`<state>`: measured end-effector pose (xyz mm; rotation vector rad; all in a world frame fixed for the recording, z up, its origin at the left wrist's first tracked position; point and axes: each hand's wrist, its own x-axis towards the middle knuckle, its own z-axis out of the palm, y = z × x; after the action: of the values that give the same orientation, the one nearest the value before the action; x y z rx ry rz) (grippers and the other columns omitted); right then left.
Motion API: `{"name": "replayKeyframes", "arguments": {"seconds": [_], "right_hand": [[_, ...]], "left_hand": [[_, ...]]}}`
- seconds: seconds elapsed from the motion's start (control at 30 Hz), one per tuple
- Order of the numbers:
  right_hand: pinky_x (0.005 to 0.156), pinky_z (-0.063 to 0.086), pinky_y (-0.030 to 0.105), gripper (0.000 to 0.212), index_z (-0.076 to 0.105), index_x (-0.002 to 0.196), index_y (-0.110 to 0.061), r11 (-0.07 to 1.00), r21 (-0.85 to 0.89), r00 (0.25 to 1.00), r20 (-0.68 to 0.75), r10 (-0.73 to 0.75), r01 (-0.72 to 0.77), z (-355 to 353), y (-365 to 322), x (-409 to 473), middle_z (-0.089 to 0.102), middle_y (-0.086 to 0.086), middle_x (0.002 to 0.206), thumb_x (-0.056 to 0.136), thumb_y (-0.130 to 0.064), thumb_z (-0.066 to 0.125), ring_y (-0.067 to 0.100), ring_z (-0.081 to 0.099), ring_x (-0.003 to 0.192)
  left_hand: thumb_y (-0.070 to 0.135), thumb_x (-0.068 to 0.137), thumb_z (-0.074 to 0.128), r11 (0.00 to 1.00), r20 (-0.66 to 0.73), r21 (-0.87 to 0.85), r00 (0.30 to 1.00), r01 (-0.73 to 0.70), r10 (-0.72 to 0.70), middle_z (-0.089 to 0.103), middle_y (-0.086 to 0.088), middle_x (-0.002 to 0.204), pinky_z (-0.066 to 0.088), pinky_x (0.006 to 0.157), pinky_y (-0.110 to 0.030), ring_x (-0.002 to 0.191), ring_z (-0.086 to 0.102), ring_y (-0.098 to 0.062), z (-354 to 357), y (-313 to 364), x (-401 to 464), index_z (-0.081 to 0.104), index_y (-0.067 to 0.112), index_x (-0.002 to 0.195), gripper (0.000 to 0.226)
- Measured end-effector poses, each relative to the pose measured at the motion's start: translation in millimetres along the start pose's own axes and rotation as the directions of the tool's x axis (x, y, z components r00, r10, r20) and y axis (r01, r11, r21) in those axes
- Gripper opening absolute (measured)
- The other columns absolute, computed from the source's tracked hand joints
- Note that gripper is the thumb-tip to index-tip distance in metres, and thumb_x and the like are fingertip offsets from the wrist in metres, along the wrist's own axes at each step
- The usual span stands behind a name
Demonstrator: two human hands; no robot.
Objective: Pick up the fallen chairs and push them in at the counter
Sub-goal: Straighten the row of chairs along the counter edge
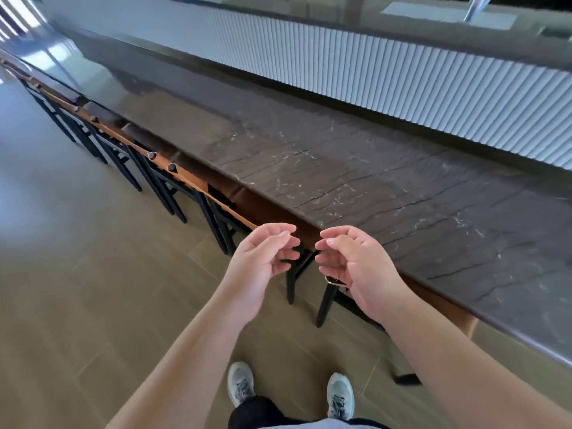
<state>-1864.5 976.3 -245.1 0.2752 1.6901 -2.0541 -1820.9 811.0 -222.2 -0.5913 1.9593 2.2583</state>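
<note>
A long dark stone counter runs from upper left to lower right. Several chairs with black legs and brown backrests stand upright in a row, tucked under its near edge. Just below my hands stands the nearest chair; its black legs show on the floor, while my hands hide most of its back. My left hand and my right hand hover side by side above that chair, fingers loosely curled toward each other, holding nothing and touching nothing.
Tan floor tiles spread out to the left. My grey shoes stand close to the counter. A ribbed white panel rises behind the countertop, with a sink and tap at the top right.
</note>
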Motion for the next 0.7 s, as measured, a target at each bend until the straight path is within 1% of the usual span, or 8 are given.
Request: {"name": "replayKeyframes", "arguments": {"seconds": [0.1,0.2,0.3,0.4,0.5,0.57,0.63,0.7], "right_hand": [[0.065,0.054,0.028,0.02,0.068,0.096,-0.017,1.0,0.009,0.998,-0.07,-0.007,0.008,3,6,13,0.073,0.0,0.084,0.095,-0.009,0.05,0.014,0.067,0.074],[0.067,0.053,0.029,0.017,0.069,0.096,-0.019,1.0,-0.01,0.993,-0.113,-0.011,0.01,15,10,29,0.074,-0.002,0.087,0.092,-0.013,0.053,0.013,0.067,0.076],[0.066,0.053,0.029,0.016,0.068,0.099,-0.018,1.0,0.014,0.985,-0.169,0.022,-0.02,35,14,44,0.074,-0.003,0.087,0.09,-0.014,0.055,0.011,0.067,0.075],[0.067,0.053,0.03,0.016,0.067,0.099,-0.018,0.997,0.065,0.963,-0.264,0.052,-0.036,59,21,61,0.074,-0.002,0.088,0.09,-0.013,0.056,0.013,0.067,0.075],[0.066,0.053,0.029,0.016,0.069,0.097,-0.02,0.996,0.084,0.922,-0.386,0.033,0.0,73,25,75,0.074,-0.001,0.088,0.092,-0.013,0.055,0.012,0.067,0.076],[0.063,0.053,0.028,0.017,0.07,0.095,-0.021,0.994,0.108,0.886,-0.463,0.034,0.018,77,28,79,0.074,-0.001,0.089,0.092,-0.013,0.055,0.012,0.068,0.075],[0.06,0.052,0.025,0.016,0.07,0.094,-0.021,0.993,0.115,0.861,-0.508,0.038,0.024,80,34,81,0.074,-0.002,0.087,0.091,-0.012,0.056,0.011,0.067,0.073],[0.061,0.053,0.024,0.016,0.07,0.091,-0.024,0.997,0.078,0.824,-0.565,0.045,-0.001,79,42,83,0.074,-0.005,0.085,0.091,-0.013,0.058,0.01,0.068,0.074]], "left_hand": [[0.024,0.092,0.056,1.0,0.078,0.021,0.997,0.012,-0.014,0.073,-0.004,0.101,0.047,0.077,-0.032,0.088,0.067,-0.015,-7,0,30,0.074,0.029,0.1,0.02],[0.029,0.087,0.058,0.999,0.139,0.024,0.99,0.034,-0.037,0.074,-0.002,0.098,0.047,0.073,-0.028,0.087,0.068,-0.017,-21,4,60,0.074,0.03,0.097,0.019],[0.029,0.09,0.057,0.994,0.233,0.067,0.968,0.081,-0.094,0.074,0.0,0.095,0.047,0.073,-0.029,0.085,0.068,-0.016,-38,7,83,0.074,0.03,0.096,0.018],[0.036,0.081,0.057,0.989,0.335,0.107,0.932,0.106,-0.136,0.073,0.002,0.093,0.049,0.077,-0.032,0.085,0.068,-0.016,-60,14,108,0.074,0.033,0.092,0.02],[0.024,0.092,0.058,0.986,0.382,0.106,0.911,0.125,-0.157,0.071,0.001,0.089,0.049,0.08,-0.037,0.079,0.065,-0.016,-79,15,142,0.072,0.023,0.097,0.015],[0.019,0.098,0.054,0.979,0.418,0.156,0.889,0.133,-0.187,0.071,0.002,0.089,0.047,0.076,-0.031,0.076,0.064,-0.012,-87,13,158,0.069,0.02,0.101,0.016],[0.017,0.099,0.053,0.97,0.442,0.206,0.872,0.127,-0.208,0.07,0.002,0.09,0.048,0.069,-0.025,0.074,0.064,-0.009,-92,8,172,0.068,0.019,0.103,0.016],[0.02,0.098,0.054,0.954,0.441,0.282,0.87,0.099,-0.221,0.069,0.004,0.093,0.048,0.063,-0.018,0.074,0.064,-0.007,-95,1,184,0.067,0.022,0.103,0.014]]}}
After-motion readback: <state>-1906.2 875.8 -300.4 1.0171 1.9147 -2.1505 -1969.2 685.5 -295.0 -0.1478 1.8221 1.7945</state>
